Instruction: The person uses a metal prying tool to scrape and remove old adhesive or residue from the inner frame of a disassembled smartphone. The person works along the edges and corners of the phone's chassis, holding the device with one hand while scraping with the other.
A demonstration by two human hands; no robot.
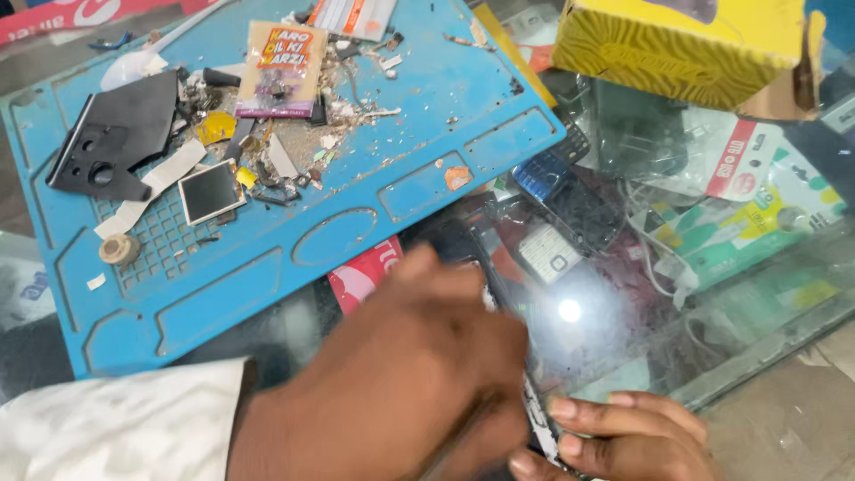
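Note:
My left hand (419, 374), in a white sleeve, reaches in from the lower left and is blurred. Its fingers are curled, apparently around a thin dark tool (463, 441), and it lies over a dark phone (541, 419) that shows only as a narrow edge-on strip. My right hand (623, 436) sits at the bottom right. Its fingertips pinch the phone's lower edge. Most of the phone is hidden under my left hand.
A blue work mat (294, 240) lies at the upper left with a black back cover (116, 134), a small screen module (209, 191), a tape roll (118, 249), a printed packet (285, 67) and scattered scraps. A yellow box (677, 40) stands on the glass counter (757, 303), with keypad phones (543, 174) beneath.

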